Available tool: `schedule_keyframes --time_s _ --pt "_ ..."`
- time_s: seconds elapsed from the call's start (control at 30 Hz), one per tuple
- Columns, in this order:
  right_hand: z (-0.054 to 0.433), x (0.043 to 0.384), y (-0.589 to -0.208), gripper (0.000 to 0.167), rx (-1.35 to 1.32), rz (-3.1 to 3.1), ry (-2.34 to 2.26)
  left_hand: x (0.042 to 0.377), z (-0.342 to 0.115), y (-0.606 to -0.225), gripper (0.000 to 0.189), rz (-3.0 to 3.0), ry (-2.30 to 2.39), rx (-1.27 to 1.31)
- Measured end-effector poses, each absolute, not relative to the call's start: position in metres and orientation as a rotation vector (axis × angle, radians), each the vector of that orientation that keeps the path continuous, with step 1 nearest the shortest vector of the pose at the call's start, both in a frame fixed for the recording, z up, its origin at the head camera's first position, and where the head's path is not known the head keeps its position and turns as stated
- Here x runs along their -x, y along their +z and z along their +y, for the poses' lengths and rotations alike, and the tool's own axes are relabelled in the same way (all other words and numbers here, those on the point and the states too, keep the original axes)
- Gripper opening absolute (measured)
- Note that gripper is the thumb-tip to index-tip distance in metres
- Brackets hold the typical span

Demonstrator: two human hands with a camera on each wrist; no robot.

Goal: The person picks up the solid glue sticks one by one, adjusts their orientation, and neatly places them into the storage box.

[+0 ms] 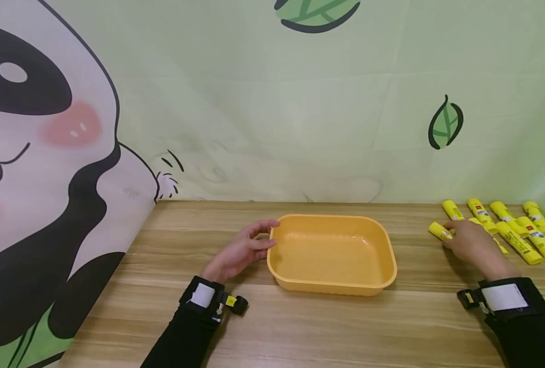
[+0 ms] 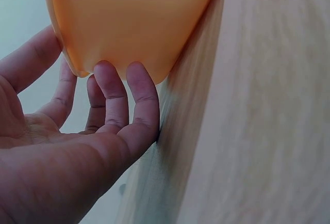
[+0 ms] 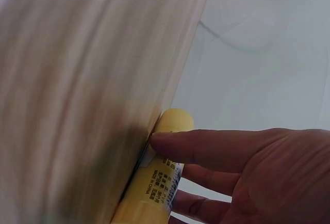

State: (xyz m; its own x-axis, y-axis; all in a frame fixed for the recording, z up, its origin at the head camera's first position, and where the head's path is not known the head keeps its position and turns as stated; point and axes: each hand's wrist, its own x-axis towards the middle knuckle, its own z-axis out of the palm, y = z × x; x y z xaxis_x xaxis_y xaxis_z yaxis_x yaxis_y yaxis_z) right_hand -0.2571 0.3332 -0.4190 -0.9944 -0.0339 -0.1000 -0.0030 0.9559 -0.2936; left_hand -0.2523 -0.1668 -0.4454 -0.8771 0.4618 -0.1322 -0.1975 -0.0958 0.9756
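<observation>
An orange plastic basin point(image 1: 332, 255) with rounded corners stands on the wooden table, its inside bare. At its left end my left hand point(image 1: 242, 249) grips the rim, fingers at the edge. In the left wrist view, curled fingers point(image 2: 142, 92) of that hand lie against the basin's outer wall point(image 2: 129, 22). Over at the right, my right hand point(image 1: 475, 246) pinches a yellow glue stick point(image 1: 439, 231). The right wrist view shows the thumb across this glue stick point(image 3: 154, 188), with other fingers behind it; the stick lies close along the tabletop.
More yellow glue sticks point(image 1: 521, 243), several in number, lie in loose rows around and beyond the right hand. A pale green backdrop point(image 1: 300, 128) with a panda and leaves rises behind the table point(image 1: 346, 327) and along its left side.
</observation>
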Motion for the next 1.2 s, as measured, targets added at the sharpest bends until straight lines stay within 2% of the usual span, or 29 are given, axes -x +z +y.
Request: schedule_keyframes --time_s 0.6,1.2 --pt "0.33 0.255 -0.409 0.047 0.117 3.062 -0.561 0.251 -0.167 -0.446 0.046 1.76 2.016 -0.276" --pt "0.315 0.249 -0.384 0.058 0.105 3.058 -0.65 0.251 -0.166 -0.443 0.047 1.754 2.02 -0.275"
